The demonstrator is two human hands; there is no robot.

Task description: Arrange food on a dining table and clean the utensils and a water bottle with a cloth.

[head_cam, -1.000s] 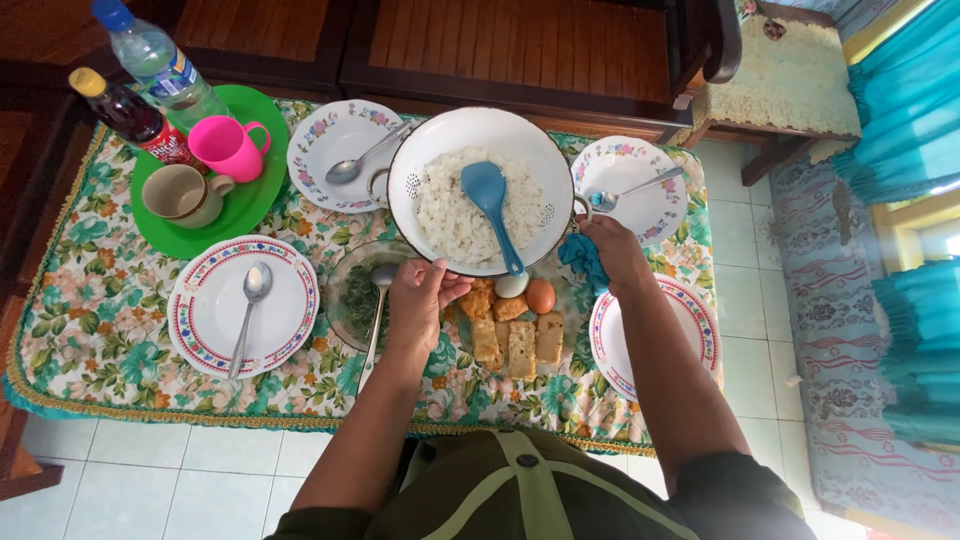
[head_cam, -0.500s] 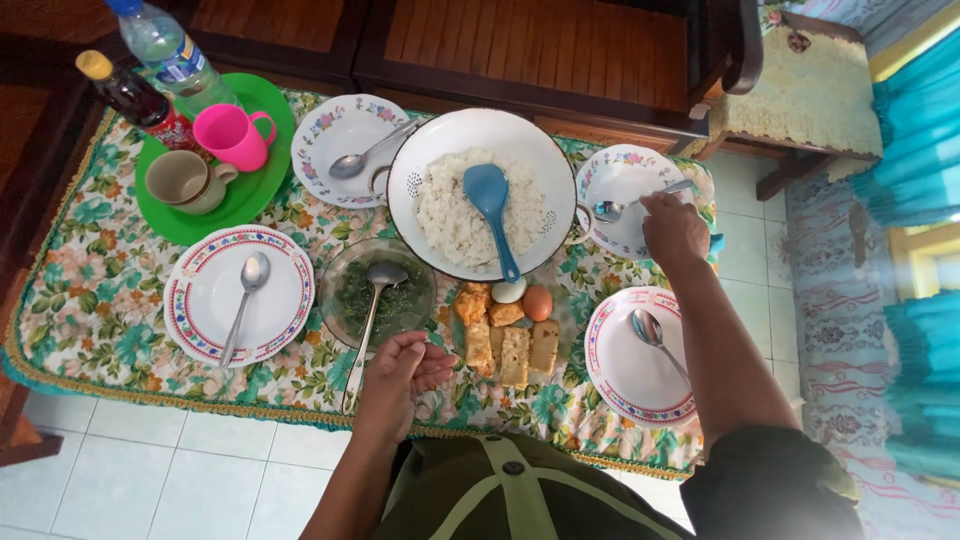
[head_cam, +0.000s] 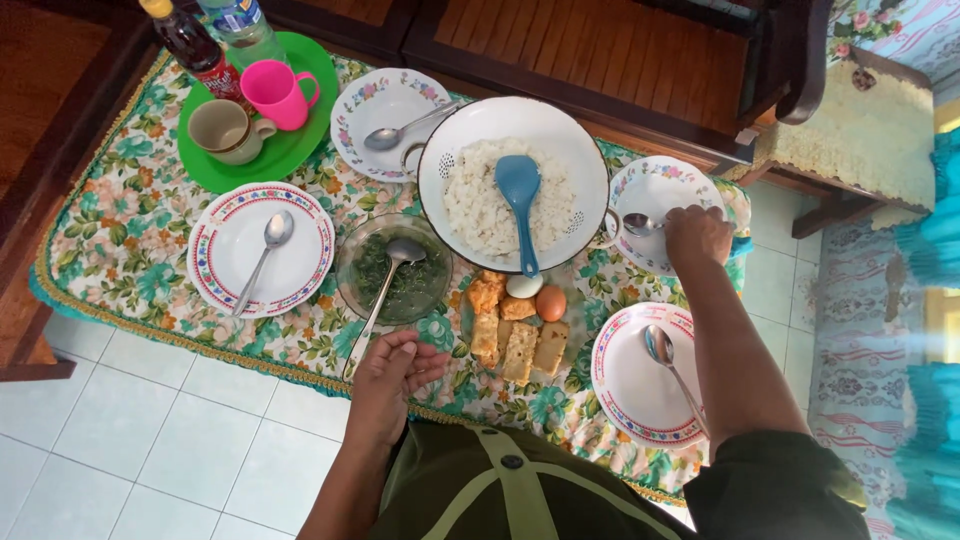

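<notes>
Now right hand (head_cam: 697, 233) on spoon (head_cam: 640, 223).

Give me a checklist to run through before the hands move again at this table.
1. Right hand on the spoon in the flowered plate: ok, it covers the handle; grip itself cannot tell.
2. Left hand free: ok, it holds nothing and hangs at the table edge, by the end of the greens spoon.
3. Rice bowl set down with the blue paddle in it: ok.
4. Near right plate under the forearm: not ok, the arm crosses its spoon's handle.
5. Cups and bottles on the green tray upright: ok.
</notes>
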